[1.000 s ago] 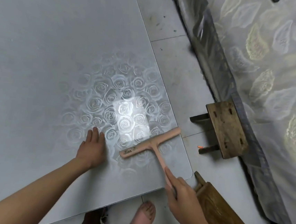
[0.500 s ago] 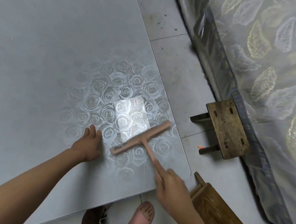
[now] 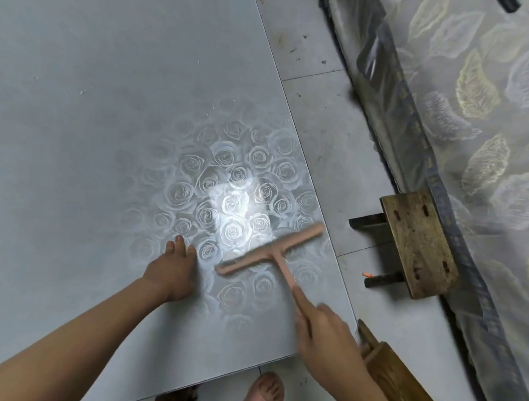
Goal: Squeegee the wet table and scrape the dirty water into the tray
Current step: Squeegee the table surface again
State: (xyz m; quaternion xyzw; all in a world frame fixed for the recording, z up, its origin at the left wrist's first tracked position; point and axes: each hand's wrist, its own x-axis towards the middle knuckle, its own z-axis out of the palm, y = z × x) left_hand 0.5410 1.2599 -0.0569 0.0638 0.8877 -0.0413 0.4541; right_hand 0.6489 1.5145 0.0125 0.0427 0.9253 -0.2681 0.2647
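Pink squeegee (image 3: 270,254) sits on the tabletop (image 3: 103,120), your right hand (image 3: 329,349) with its grip round the handle; your left hand (image 3: 174,272) lies flat beside it, grip wide.

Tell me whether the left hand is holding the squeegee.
No, the left hand rests on the table beside the squeegee, whose handle the right hand grips.

— What's on my right?
— The tiled floor (image 3: 337,136), and a small wooden stool (image 3: 414,244) just beside the leaf-patterned bedspread (image 3: 490,125). An orange scrap (image 3: 367,274) lies by its leg.
— And nearer me?
— Another wooden stool (image 3: 406,395) and my pink sandal (image 3: 262,397).
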